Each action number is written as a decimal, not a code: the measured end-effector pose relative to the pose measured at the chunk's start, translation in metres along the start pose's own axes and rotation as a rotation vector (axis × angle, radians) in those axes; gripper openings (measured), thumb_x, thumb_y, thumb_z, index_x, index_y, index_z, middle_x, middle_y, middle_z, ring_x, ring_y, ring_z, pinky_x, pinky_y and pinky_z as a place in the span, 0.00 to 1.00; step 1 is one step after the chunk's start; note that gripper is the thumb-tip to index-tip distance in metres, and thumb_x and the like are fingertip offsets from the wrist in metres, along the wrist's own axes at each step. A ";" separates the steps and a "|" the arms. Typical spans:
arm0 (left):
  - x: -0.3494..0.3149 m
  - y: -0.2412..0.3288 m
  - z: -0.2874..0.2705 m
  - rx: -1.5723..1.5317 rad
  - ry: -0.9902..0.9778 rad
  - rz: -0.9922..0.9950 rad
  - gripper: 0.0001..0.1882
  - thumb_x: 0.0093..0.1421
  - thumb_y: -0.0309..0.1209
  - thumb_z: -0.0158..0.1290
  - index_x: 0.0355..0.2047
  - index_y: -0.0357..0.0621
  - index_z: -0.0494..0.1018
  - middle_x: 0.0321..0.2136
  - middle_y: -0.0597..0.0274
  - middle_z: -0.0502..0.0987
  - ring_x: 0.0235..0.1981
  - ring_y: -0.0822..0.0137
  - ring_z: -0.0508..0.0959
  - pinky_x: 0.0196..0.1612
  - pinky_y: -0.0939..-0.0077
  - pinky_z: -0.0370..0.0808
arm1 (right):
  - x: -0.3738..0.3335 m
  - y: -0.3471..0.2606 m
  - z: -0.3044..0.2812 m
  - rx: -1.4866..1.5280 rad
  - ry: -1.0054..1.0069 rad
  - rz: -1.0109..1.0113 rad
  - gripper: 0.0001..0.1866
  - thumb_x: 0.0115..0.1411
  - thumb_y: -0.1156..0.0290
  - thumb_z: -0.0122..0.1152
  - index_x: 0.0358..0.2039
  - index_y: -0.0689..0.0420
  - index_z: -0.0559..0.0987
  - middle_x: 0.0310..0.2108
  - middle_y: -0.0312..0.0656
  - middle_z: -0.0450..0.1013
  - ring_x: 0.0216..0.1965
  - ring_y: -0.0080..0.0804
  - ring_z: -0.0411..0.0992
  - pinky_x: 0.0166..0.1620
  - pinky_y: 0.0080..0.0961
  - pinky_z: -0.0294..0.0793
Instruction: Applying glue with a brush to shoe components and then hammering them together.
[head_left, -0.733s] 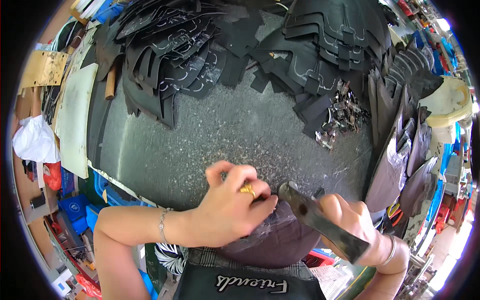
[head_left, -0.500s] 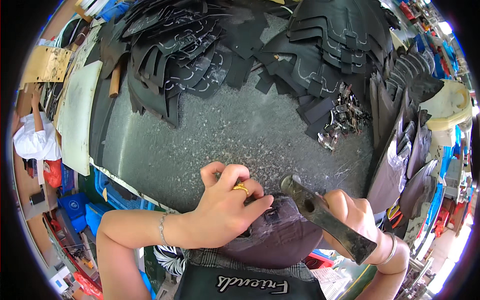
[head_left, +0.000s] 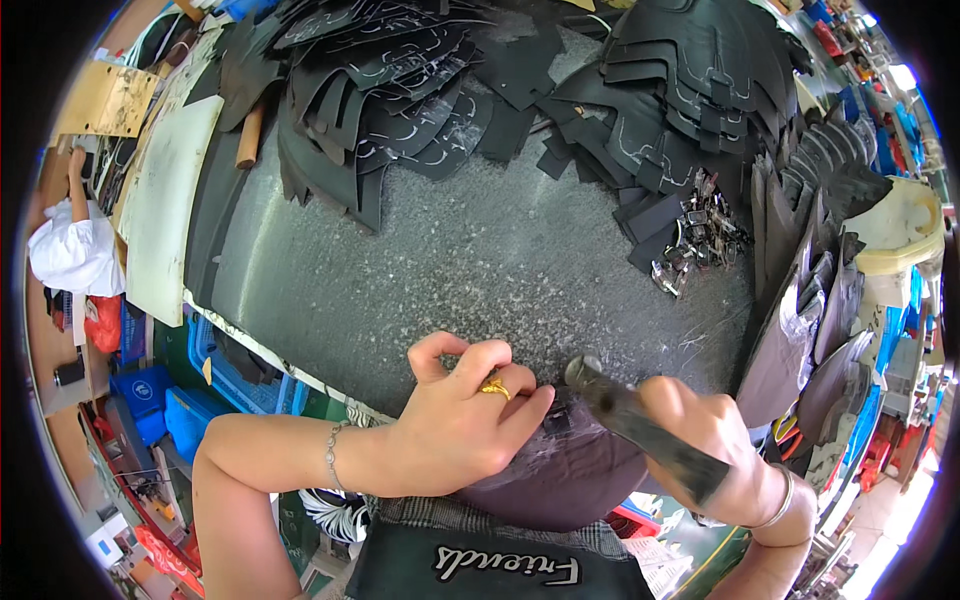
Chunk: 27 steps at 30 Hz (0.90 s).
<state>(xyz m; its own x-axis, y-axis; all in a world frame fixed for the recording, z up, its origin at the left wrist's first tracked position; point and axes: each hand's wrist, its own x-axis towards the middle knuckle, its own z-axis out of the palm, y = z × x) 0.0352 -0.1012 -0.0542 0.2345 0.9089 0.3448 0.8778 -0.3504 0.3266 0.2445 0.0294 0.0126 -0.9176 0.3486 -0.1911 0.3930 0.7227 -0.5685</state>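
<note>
The brown piece [head_left: 565, 485] sits at the worktop's [head_left: 400, 260] near edge, partly hidden by the left hand [head_left: 460, 430]. That hand's fingers are curled narrow over it; whether they pinch something I can't tell. The right hand [head_left: 710, 440] is wrapped round a hammer [head_left: 650, 430], its round face tilted close to those fingertips. A stroke off line, to my eye, could catch a finger; a loose hold could let the piece skid. Left of the worktop, a blue basket [head_left: 275, 395] holds dark scraps [head_left: 248, 362]; right of it stands a cream tub [head_left: 905, 262], contents unclear to me.
</note>
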 end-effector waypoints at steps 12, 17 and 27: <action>-0.012 -0.008 0.009 -0.156 0.078 -0.097 0.19 0.38 0.31 0.59 0.35 0.52 0.81 0.34 0.77 0.75 0.40 0.65 0.66 0.42 0.57 0.54 | 0.009 -0.005 -0.002 -0.021 -0.067 -0.035 0.13 0.51 0.71 0.59 0.32 0.58 0.64 0.20 0.42 0.63 0.16 0.38 0.71 0.16 0.31 0.68; -0.014 0.006 0.003 0.016 0.065 -0.051 0.17 0.38 0.31 0.57 0.33 0.51 0.81 0.33 0.74 0.75 0.40 0.64 0.67 0.41 0.57 0.54 | 0.000 -0.007 0.010 -0.317 0.039 -0.125 0.12 0.49 0.72 0.59 0.30 0.56 0.65 0.19 0.38 0.62 0.15 0.30 0.70 0.16 0.27 0.68; -0.001 -0.002 -0.001 -0.138 0.074 -0.074 0.14 0.40 0.27 0.58 0.31 0.48 0.78 0.30 0.73 0.73 0.40 0.61 0.66 0.42 0.55 0.54 | -0.001 -0.011 -0.009 0.055 0.001 0.009 0.15 0.46 0.76 0.62 0.33 0.58 0.66 0.22 0.42 0.65 0.20 0.39 0.72 0.18 0.33 0.70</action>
<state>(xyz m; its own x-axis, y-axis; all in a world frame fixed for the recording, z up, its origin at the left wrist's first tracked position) 0.0331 -0.1016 -0.0538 0.1358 0.9159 0.3778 0.8245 -0.3158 0.4695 0.2411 0.0266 0.0268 -0.9139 0.3557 -0.1956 0.3974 0.6857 -0.6099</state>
